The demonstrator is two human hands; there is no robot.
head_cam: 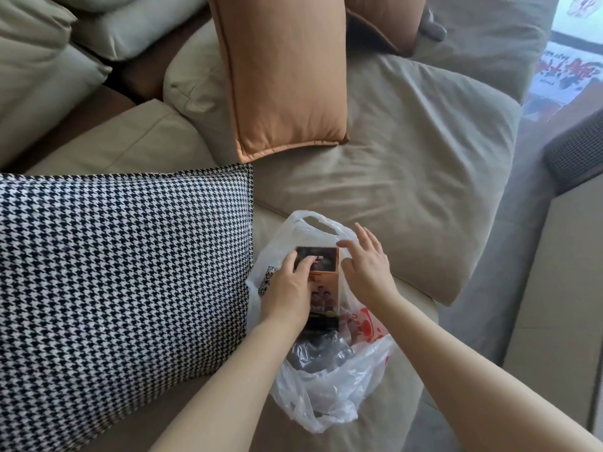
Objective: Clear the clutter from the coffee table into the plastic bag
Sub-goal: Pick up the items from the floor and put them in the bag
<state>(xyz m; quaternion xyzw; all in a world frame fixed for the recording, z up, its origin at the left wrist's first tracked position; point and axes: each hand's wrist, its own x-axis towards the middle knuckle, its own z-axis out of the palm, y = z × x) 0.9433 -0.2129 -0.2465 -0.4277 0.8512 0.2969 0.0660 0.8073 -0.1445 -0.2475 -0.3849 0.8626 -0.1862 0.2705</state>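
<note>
- The thin, crinkled white plastic bag (329, 386) lies on the beige sofa seat cushion (391, 190), just right of the black-and-white houndstooth pillow (114, 272). I judge it rests there because the soft seat supports it while both hands work.
- The left hand (290, 285) is clamped on the tall orange-and-black printed cardboard box (323, 272), fingers over its dark top face. The box stands upright in the bag's mouth, apparently being pushed in.
- The right hand (365, 265) is spread, fingers apart, clamped on nothing. It touches the bag's edge beside the box, probably to hold the mouth wide.
- Dark, crumpled items already sit in the bag, below the box.
- White lettering on the box top is too blurred to read; its side shows a group photo.
- The bag bears a red print and a dark square pattern, neither legible.
- No tabletop is in view.
</note>
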